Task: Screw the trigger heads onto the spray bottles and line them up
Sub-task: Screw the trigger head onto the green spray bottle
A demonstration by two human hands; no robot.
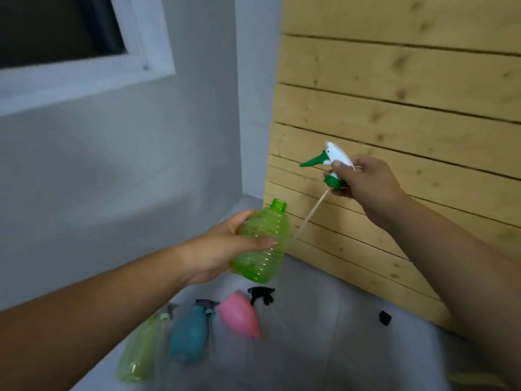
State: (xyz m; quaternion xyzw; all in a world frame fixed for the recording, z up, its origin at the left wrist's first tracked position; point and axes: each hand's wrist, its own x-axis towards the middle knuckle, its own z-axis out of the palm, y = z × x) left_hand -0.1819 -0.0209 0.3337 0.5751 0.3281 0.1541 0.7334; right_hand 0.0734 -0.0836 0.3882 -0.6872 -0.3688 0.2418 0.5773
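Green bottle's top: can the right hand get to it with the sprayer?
Probably yes. Nothing covers the neck of the green bottle, the left hand grips lower down, and the right hand holds the trigger head nearby.

No readable text or labels, perhaps owing to blur

At centre frame the ribbed bottle (pixel 262 244) is translucent bright green, and to its upper right the trigger head (pixel 329 162) is white with a green lever and green collar. Along the bottom are a pale yellow-green bottle (pixel 141 351), a teal bottle (pixel 190 334), a pink bottle (pixel 239 314) and a black trigger head (pixel 260 294). The slatted panel (pixel 394 94) at right is pale wood with dark knots; the wall (pixel 112 165) at left is grey.
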